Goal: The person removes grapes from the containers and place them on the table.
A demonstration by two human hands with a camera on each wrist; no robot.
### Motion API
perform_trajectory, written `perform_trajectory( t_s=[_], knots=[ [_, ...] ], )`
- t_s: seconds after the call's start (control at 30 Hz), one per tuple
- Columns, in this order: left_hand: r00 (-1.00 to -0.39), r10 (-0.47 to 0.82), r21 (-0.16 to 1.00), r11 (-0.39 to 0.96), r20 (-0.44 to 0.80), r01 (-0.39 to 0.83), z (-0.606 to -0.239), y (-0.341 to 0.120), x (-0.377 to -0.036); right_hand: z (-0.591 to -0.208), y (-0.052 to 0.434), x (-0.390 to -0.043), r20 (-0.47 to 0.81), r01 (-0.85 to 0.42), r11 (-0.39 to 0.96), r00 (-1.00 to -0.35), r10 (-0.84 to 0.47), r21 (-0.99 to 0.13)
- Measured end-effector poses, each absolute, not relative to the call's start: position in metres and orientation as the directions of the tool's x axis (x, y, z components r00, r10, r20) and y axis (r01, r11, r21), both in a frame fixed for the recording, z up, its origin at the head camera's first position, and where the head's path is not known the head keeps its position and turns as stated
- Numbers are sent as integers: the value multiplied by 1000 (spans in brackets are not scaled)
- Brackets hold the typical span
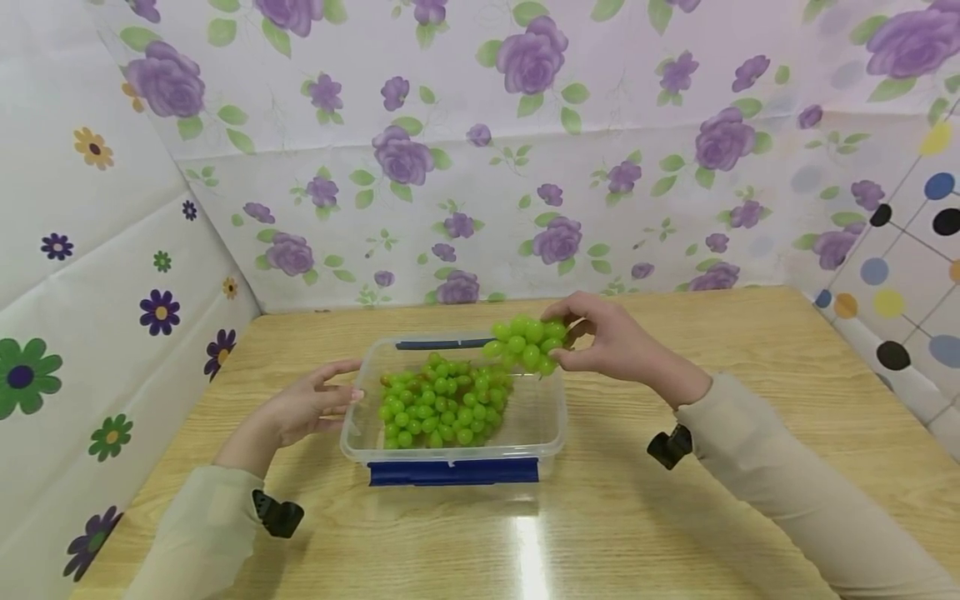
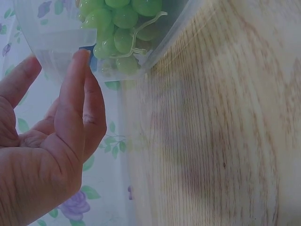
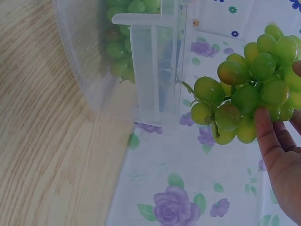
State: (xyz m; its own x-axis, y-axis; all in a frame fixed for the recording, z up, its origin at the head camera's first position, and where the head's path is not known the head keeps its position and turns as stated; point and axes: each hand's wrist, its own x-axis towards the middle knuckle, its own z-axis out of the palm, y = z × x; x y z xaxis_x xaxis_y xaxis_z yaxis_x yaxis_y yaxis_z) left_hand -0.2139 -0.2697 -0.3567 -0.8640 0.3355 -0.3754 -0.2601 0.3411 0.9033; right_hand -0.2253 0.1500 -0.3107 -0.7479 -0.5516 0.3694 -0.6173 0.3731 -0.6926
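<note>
A clear plastic box (image 1: 551, 417) with blue clips stands on the wooden table, and a large bunch of green grapes (image 1: 438, 404) lies in it. My right hand (image 1: 611, 337) pinches a smaller bunch of green grapes (image 1: 527, 342) in the air above the box's far right corner; the same bunch (image 3: 249, 89) fills the right wrist view. My left hand (image 1: 315, 408) rests with straight fingers against the box's left wall (image 2: 51, 47), its fingertips (image 2: 80, 59) touching the plastic.
Flowered sheets wall in the table (image 1: 675, 517) at the back (image 1: 525, 167) and left (image 1: 90, 333), and a dotted sheet (image 1: 900, 275) at the right. A blue clip (image 1: 453, 472) sits on the box's near side.
</note>
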Motion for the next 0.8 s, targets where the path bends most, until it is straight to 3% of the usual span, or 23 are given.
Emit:
perform_trajectory(
  t_s=[0.8],
  knots=[
    [-851,351,901,335,-390,-274,-356,-270,-214,-300,172,-224,407,-624,422,-766,-498,-658]
  ],
)
